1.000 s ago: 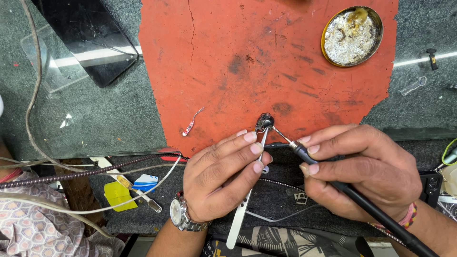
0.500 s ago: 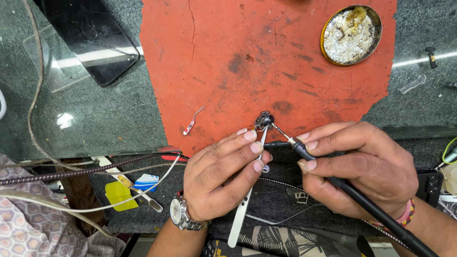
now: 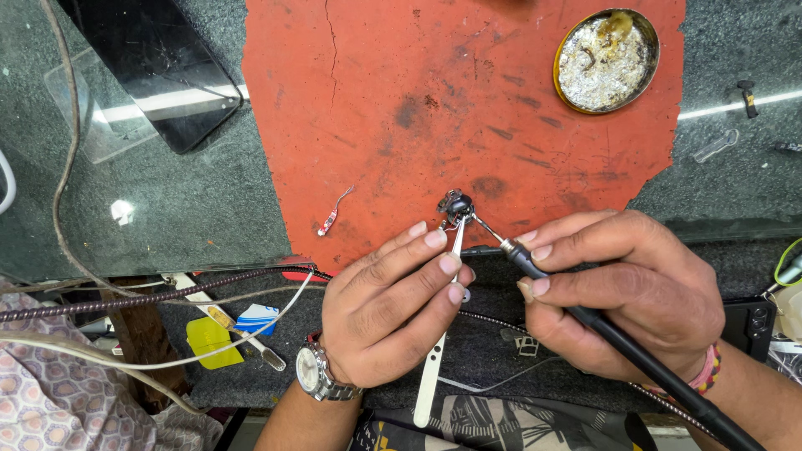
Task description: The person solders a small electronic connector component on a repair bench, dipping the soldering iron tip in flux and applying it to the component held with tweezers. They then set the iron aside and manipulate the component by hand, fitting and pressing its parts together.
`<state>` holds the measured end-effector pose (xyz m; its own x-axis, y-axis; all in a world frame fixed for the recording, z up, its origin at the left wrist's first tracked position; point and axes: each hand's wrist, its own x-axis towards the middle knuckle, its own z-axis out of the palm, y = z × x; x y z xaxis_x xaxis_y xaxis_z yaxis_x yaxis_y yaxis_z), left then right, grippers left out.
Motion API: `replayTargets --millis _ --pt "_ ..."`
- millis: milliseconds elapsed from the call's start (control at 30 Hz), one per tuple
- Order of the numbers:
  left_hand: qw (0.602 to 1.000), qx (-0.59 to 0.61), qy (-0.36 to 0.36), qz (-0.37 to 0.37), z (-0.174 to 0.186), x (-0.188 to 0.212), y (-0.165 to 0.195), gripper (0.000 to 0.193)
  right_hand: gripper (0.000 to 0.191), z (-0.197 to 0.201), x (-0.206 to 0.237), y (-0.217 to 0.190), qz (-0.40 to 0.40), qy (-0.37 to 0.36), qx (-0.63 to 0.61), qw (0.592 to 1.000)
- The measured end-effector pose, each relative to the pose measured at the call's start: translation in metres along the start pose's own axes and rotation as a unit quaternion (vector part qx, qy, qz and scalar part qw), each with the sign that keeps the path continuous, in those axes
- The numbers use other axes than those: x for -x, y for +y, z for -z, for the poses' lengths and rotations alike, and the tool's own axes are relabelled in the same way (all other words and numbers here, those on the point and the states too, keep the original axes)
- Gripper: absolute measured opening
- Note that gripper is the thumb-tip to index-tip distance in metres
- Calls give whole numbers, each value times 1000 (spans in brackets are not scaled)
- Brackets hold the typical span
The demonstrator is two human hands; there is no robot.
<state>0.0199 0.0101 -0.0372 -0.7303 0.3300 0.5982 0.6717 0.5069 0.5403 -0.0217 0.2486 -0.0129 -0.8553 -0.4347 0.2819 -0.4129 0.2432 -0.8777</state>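
Red mat (image 3: 434,100): lies on the grey bench, worn and cracked.
Small part (image 3: 455,203): sits on the mat's near edge.
Left hand (image 3: 388,313): grasps white tweezers (image 3: 434,367), tips at the part.
Right hand (image 3: 622,292): grips a black soldering iron (image 3: 601,321), tip touching the part.
Round tin (image 3: 606,60): on the mat's far right corner.
Phone (image 3: 150,71): left of the mat.

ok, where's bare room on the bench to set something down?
Free: the red mat between the phone and the round tin. Crowded: near edge, where left hand with tweezers and right hand with soldering iron meet among cables.
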Motion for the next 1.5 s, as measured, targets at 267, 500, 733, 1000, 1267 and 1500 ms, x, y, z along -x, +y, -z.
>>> replayTargets --millis 267,500,733,1000,1267,1500 --pt "1000 -23 8 3 -2 -3 2 28 19 -1 -1 -1 -5 18 17 1000" --pt "999 -28 8 18 -3 -2 5 28 27 -7 4 3 23 68 82 994" --pt "1000 -12 3 28 -2 -2 6 26 24 -18 -4 8 109 12 243 964" --pt "999 -12 9 33 -3 -3 6 24 24 -21 -5 10 124 -3 259 958" --pt "998 -10 5 56 -2 -4 9 24 21 -22 -5 13 140 -11 271 952" --pt "999 -24 2 29 -2 -5 7 23 20 -23 -4 13 140 -10 274 951"
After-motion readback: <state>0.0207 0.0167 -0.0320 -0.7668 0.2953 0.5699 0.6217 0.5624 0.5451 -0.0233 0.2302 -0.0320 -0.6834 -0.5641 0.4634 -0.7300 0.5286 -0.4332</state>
